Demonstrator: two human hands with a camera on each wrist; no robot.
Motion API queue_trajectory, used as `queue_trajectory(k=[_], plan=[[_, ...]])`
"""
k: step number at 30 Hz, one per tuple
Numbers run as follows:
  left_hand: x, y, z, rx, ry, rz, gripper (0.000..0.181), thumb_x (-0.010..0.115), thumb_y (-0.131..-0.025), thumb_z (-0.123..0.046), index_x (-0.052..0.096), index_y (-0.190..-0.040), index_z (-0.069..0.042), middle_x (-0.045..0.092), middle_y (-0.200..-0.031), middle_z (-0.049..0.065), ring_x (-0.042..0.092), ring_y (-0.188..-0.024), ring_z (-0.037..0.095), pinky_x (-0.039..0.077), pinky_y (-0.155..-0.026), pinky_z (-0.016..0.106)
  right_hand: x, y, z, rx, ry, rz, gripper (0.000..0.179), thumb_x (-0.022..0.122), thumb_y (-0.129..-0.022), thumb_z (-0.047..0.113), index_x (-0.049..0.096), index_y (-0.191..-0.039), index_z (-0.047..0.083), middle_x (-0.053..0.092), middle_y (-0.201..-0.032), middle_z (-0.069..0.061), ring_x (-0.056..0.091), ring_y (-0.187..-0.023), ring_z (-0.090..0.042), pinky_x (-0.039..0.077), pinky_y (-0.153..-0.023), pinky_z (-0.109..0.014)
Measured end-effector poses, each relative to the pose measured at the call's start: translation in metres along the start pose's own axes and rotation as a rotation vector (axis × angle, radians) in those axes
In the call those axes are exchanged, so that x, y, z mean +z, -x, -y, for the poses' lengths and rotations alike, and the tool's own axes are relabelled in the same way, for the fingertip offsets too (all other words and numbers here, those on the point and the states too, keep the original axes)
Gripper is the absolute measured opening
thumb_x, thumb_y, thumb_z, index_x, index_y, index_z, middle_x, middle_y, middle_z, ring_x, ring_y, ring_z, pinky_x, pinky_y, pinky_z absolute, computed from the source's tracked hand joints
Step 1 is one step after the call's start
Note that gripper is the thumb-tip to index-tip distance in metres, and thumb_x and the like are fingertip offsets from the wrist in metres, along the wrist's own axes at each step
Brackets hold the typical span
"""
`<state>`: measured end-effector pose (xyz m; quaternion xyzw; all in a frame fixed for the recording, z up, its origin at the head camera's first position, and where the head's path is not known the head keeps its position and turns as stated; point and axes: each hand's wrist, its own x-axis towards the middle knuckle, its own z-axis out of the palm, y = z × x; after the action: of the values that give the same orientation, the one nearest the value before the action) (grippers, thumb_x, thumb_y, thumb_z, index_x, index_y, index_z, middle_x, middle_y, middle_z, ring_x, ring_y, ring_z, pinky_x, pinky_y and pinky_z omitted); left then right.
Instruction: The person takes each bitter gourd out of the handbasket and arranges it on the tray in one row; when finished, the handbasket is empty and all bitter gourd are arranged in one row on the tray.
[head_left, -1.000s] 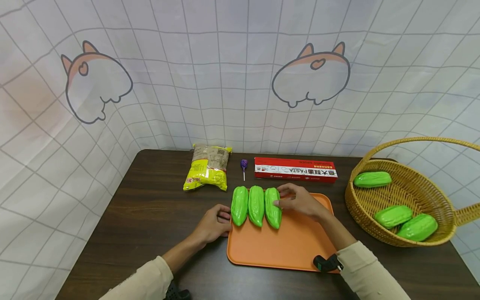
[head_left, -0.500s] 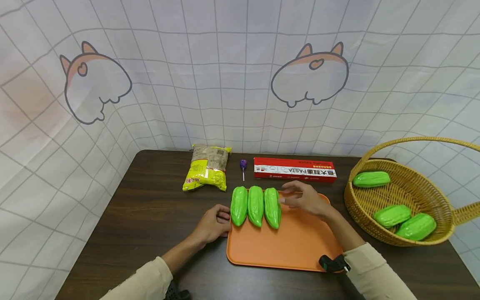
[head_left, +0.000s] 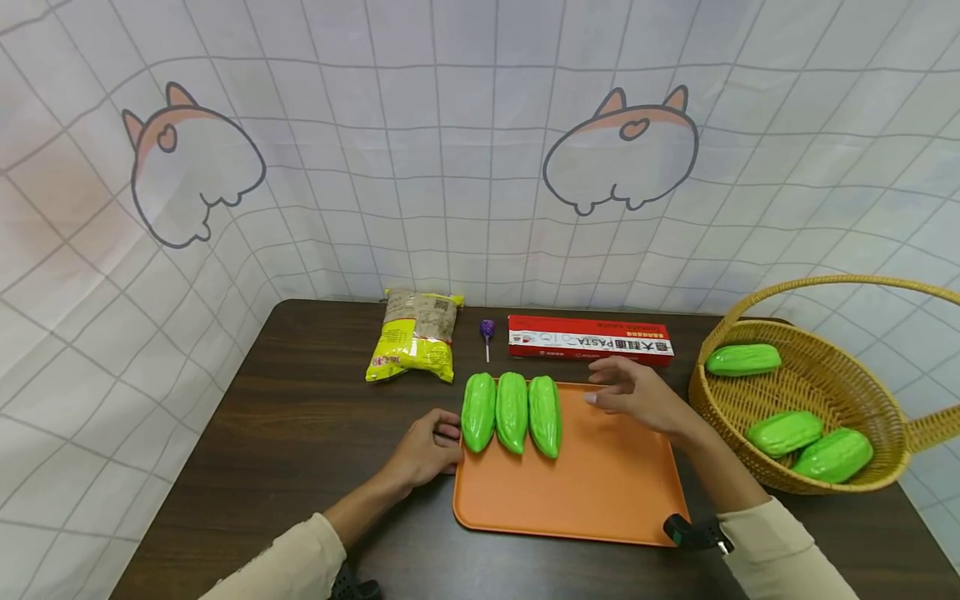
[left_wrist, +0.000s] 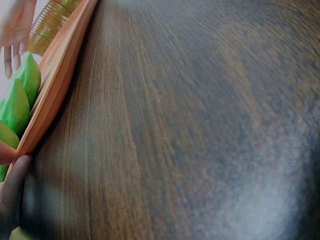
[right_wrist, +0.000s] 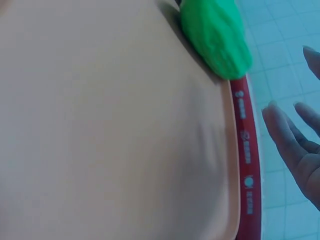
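On the left part of an orange tray (head_left: 570, 492) lie three glossy green bitter melons side by side: a left one (head_left: 478, 412), a middle one (head_left: 512, 413) and a right one (head_left: 545, 417). My left hand (head_left: 426, 450) pinches the tray's left rim; in the left wrist view a thumb (left_wrist: 6, 153) lies inside the rim and a finger (left_wrist: 18, 175) outside it. Above the tray's far right part hovers my right hand (head_left: 633, 396), fingers loosely bent around nothing. The right wrist view shows its fingers (right_wrist: 285, 132) apart from the nearest bitter melon (right_wrist: 215, 37).
A wicker basket (head_left: 701, 408) with a tall handle stands at the right, holding three more green bitter melons (head_left: 785, 432). Behind the tray lie a yellow bag (head_left: 416, 337), a purple lollipop (head_left: 487, 329) and a red pasta box (head_left: 592, 340). A white grid curtain (head_left: 480, 167) hangs behind the table.
My right hand has let go of the right bitter melon and moved rightward, away from it. My left hand has stayed at the tray's rim.
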<state>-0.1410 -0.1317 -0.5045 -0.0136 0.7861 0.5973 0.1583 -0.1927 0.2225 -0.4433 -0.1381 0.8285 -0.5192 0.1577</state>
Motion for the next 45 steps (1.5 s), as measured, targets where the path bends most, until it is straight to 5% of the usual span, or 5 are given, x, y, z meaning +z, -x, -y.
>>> queue_trajectory(k=[20,27,34,42,45], plan=[[0.0,0.0,0.002,-0.001,-0.004,0.003,0.054,0.072,-0.076,0.001,0.056,-0.127,0.002,0.059,-0.113,0.017,0.066,-0.089,0.02,0.063,-0.066,0.035,-0.039,0.038,0.007,0.028,0.072,-0.071,0.062,0.072,-0.093,0.029,0.045,-0.143,0.004,0.052,-0.14,-0.024,0.067,-0.111,-0.022,0.061,-0.087,-0.037],[0.0,-0.001,0.002,-0.001,-0.01,0.01,0.053,0.071,-0.076,0.001,0.056,-0.127,0.002,0.059,-0.113,0.017,0.066,-0.088,0.019,0.063,-0.066,0.035,-0.057,0.054,0.01,0.059,0.105,-0.099,0.06,0.067,-0.097,0.03,0.043,-0.144,0.001,0.05,-0.138,-0.024,0.064,-0.112,-0.029,0.062,-0.083,-0.033],[0.001,-0.001,0.001,-0.002,-0.009,0.008,0.053,0.071,-0.076,0.001,0.056,-0.127,0.002,0.059,-0.112,0.017,0.065,-0.088,0.019,0.063,-0.066,0.035,-0.081,0.07,0.006,0.069,0.129,-0.138,0.057,0.059,-0.101,0.032,0.042,-0.145,0.0,0.052,-0.13,-0.019,0.065,-0.099,0.0,0.062,-0.083,-0.034],[0.001,-0.002,0.001,-0.008,-0.011,0.002,0.053,0.072,-0.076,0.001,0.056,-0.127,0.002,0.059,-0.112,0.017,0.066,-0.088,0.019,0.063,-0.066,0.035,-0.114,0.079,-0.001,0.089,0.161,-0.181,0.054,0.057,-0.102,0.032,0.043,-0.142,-0.003,0.056,-0.118,0.005,0.065,-0.099,0.002,0.062,-0.081,-0.032],[0.001,-0.002,0.001,-0.008,-0.013,0.002,0.053,0.072,-0.076,0.001,0.056,-0.127,0.002,0.059,-0.112,0.017,0.066,-0.088,0.02,0.063,-0.066,0.035,-0.127,0.079,-0.005,0.121,0.161,-0.181,0.054,0.056,-0.103,0.033,0.043,-0.141,-0.003,0.055,-0.123,0.001,0.065,-0.097,0.004,0.062,-0.08,-0.029]])
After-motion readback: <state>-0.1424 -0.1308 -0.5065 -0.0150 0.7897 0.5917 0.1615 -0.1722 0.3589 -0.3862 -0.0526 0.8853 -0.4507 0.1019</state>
